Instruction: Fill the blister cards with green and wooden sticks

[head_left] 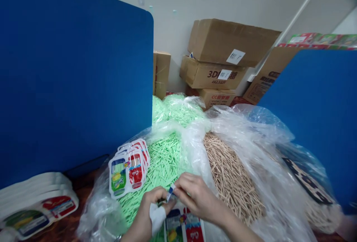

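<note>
My left hand (152,210) and my right hand (196,197) meet at the lower middle, both closed. Pinched between their fingertips is a small blue-and-white piece (170,191), too small to tell its kind. Something white (157,217) wraps or rests against the left thumb side. Just below the hands, partly hidden by them, lies a printed card (184,227) with a green and a red bottle-shaped picture. Under and behind them a clear plastic bag holds thin green sticks (164,156). To the right, another bag holds thin brown sticks (231,175).
A fanned pile of printed cards (126,171) lies on the green sticks. More stacked cards (39,204) sit at the lower left. Blue panels (75,78) stand on both sides. Cardboard boxes (223,48) are stacked at the back. A dark numbered piece (306,180) lies at right.
</note>
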A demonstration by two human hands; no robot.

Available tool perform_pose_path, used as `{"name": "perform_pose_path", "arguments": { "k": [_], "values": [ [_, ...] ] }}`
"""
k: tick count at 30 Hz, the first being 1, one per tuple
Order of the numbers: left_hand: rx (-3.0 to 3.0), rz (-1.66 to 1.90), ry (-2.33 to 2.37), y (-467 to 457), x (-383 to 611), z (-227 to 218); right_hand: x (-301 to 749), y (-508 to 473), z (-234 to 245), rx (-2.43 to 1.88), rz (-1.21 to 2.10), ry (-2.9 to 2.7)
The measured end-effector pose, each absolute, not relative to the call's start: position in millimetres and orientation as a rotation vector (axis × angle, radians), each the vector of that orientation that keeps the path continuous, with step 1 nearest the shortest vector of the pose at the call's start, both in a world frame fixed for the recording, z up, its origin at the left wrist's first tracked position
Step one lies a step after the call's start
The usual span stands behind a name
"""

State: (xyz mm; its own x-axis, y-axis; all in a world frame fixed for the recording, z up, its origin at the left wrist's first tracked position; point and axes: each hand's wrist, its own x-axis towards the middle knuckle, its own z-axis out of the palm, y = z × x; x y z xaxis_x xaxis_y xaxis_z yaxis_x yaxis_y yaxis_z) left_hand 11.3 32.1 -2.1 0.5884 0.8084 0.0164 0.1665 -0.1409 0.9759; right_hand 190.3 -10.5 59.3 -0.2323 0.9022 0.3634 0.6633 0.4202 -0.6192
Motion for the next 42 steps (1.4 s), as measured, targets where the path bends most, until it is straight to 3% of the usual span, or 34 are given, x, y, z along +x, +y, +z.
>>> {"name": "perform_pose_path", "arguments": {
  "k": [3, 7, 10, 17, 35, 42],
  "values": [
    [1.552, 0.707, 0.891, 34, 4, -10, 206, 18, 49, -1.435, 0.666, -1.859],
    [1.512, 0.791, 0.885, 31, 1, -30, 218, 76, 12, -2.057, 0.195, -1.9],
    [1.52, 0.873, 0.886, 29, 0, -49, 218, 107, -11, -2.247, 0.147, -2.066],
    [1.495, 0.879, 0.91, 35, -6, -67, 229, 128, -23, -2.236, 0.209, -2.184],
    [1.439, 0.738, 0.893, 39, 2, -41, 222, 137, -40, -2.138, 0.199, -2.152],
    [1.419, 0.748, 0.902, 39, 1, -44, 213, 119, -14, -1.908, 0.309, -2.031]
  ]
}}
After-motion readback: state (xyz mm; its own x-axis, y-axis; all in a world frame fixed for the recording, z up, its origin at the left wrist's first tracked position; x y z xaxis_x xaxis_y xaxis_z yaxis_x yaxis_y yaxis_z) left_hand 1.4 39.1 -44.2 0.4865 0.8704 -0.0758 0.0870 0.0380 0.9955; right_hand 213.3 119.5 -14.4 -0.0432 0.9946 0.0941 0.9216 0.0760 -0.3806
